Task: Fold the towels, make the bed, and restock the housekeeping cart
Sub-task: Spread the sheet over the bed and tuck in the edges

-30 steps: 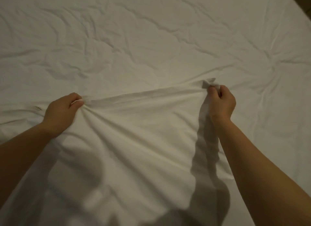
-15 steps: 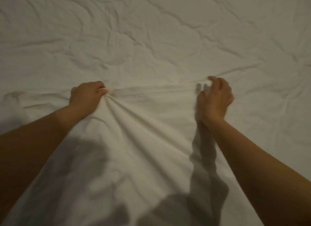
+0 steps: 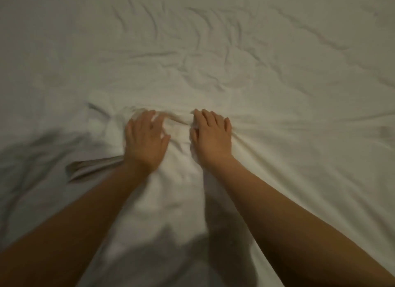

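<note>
Two flat palms at frame centre: left hand (image 3: 145, 140) and right hand (image 3: 211, 135), fingers extended, press white sheet (image 3: 181, 201). The sheet runs lengthwise from lower frame upward, its far edge bunched between them on the bed (image 3: 213, 41).

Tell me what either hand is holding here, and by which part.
Nothing is held. The left hand and right hand both rest, fingers extended, on a bunched fold of the white sheet, pressing it down.
</note>
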A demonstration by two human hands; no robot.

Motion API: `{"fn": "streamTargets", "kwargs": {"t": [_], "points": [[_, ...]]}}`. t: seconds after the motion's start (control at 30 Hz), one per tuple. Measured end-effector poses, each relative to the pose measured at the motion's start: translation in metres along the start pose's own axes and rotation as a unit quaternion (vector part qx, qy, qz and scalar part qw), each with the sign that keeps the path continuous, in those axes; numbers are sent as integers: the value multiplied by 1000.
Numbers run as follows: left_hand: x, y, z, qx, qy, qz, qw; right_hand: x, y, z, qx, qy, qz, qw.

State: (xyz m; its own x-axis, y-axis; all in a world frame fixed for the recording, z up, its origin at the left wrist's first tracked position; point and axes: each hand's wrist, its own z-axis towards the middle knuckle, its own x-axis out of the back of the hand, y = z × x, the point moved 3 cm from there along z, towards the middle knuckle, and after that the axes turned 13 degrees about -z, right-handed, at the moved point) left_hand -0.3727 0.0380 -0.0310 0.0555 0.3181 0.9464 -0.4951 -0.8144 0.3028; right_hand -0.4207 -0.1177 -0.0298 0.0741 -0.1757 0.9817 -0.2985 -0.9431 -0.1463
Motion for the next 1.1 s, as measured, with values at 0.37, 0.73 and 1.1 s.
{"fn": "streamTargets", "kwargs": {"t": [0.37, 0.73, 1.1], "points": [[10, -50, -60, 159, 86, -3, 984, -38, -22, 12, -30, 97, -22, 995], [47, -138, 20, 264, 42, -241, 933, -56, -20, 12, -35, 161, -11, 986], [40, -152, 39, 349, 87, -526, 771, -63, -16, 13, -28, 197, 0, 980]]}}
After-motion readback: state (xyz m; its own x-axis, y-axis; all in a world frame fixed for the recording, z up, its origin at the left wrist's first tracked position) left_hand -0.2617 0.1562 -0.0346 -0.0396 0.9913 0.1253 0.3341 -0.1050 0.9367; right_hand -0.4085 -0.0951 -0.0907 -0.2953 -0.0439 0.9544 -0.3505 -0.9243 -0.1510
